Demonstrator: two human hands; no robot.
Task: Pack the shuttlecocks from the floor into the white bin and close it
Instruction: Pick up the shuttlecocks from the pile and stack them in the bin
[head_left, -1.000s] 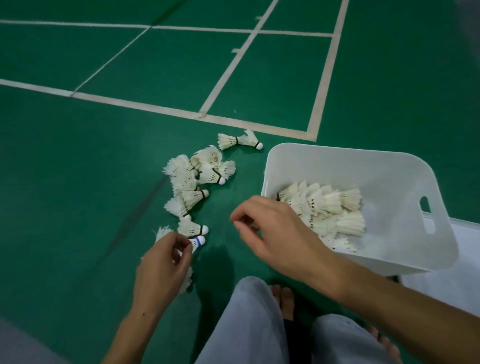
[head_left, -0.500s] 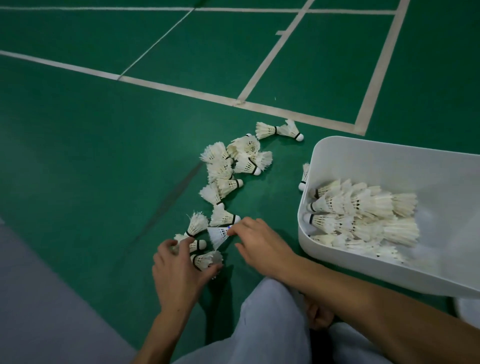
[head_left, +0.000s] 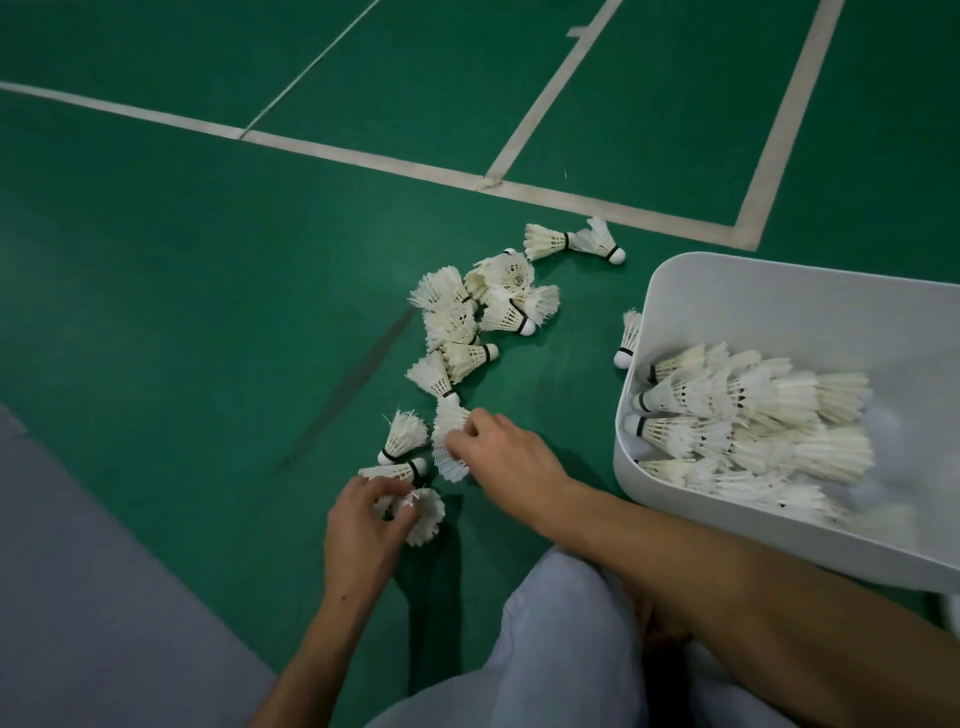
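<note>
**Court floor and what lies on it**

Green court floor (head_left: 182, 312), marked with pale boundary lines (head_left: 363, 156); a dark streak (head_left: 353, 374) crosses it left of the shuttlecocks. A grey floor strip (head_left: 78, 597) borders the green at lower left.

On the green:
- loose cluster of white feather shuttlecocks (head_left: 467, 322), lying on their sides, some overlapping;
- pair of shuttlecocks (head_left: 571, 241) end to end just below the line corner;
- single shuttlecock (head_left: 628, 338) against the bin's outer wall;
- white bin (head_left: 779, 296), open, at right, holding stacked shuttlecocks.
</note>
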